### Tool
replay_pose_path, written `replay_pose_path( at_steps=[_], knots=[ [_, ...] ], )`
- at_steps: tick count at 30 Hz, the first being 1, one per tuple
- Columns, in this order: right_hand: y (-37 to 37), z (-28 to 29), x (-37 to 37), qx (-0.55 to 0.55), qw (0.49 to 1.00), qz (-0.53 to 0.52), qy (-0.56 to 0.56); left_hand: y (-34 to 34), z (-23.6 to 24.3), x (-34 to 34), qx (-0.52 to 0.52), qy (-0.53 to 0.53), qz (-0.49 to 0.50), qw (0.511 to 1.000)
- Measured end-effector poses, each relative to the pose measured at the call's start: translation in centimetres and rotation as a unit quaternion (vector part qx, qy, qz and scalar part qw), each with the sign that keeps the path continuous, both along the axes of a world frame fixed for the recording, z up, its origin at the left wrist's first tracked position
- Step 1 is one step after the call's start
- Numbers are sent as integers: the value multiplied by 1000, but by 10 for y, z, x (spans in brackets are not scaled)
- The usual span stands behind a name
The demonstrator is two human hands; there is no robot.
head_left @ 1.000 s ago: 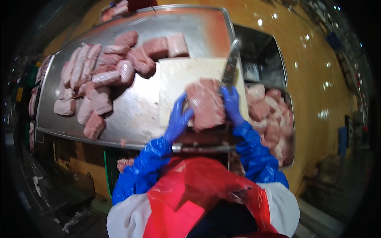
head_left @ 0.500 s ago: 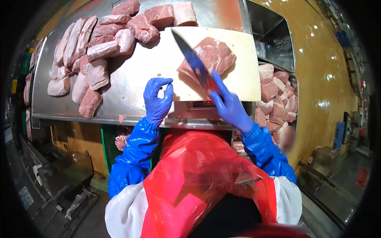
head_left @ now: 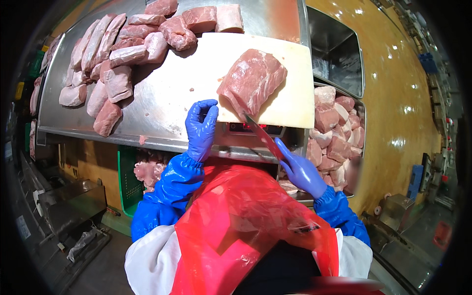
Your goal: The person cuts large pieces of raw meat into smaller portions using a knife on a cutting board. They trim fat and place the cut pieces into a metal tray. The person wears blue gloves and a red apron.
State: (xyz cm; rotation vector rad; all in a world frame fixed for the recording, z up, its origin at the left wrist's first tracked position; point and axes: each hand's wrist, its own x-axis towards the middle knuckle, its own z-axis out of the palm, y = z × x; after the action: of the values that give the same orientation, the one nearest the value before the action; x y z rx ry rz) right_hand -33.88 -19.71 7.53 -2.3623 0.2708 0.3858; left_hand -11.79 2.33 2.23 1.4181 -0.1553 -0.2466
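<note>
A large pink slab of raw meat (head_left: 253,81) lies on the white cutting board (head_left: 298,78). My right hand (head_left: 306,172), in a blue glove, is closed round a knife (head_left: 265,140) at the near edge of the board. The blade points up and left, its tip at the slab's near corner; red reflects along it. The handle is mostly hidden by my fingers. To the left of the board, my left hand (head_left: 200,130), also gloved in blue, is held in a pinch over the steel table (head_left: 164,105). No item shows between its thumb and forefinger.
Several meat pieces (head_left: 118,83) crowd the table's left and far side. Cut chunks (head_left: 339,140) fill a container at right, below a steel bin (head_left: 337,49). A lit display (head_left: 253,129) sits under the board's near edge. A green crate (head_left: 127,184) with meat stands below the table.
My right hand has moved down and right with the knife, taking the blade from over the slab to its near corner. The slab sits turned differently. My left hand still pinches.
</note>
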Motion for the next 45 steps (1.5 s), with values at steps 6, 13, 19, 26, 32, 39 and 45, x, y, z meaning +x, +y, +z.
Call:
replay_pose_path(
  at_steps=[6, 13, 19, 26, 32, 39, 45],
  knots=[
    [-25, 44, -18, 95, 984, -121, -87, -46, 3, 4, 213, -221, 19, 951],
    [65, 29, 145, 349, 886, -231, -199, -17, -9, 42, 37, -9, -73, 997],
    [90, 13, 82, -14, 994, -70, -78, 8, -29, 94, 14, -10, -73, 997],
    [117, 71, 94, -38, 971, -140, -191, 22, -4, 118, 135, -123, -206, 961],
    [125, 11, 193, -168, 971, -147, -86, 18, -25, 133, 86, -155, -173, 969],
    [118, 33, 87, -203, 978, -44, 18, 70, 26, 108, 24, -137, -235, 962],
    [59, 16, 180, -110, 979, -89, -148, 219, 8, 62, 144, 44, -111, 982]
  ],
)
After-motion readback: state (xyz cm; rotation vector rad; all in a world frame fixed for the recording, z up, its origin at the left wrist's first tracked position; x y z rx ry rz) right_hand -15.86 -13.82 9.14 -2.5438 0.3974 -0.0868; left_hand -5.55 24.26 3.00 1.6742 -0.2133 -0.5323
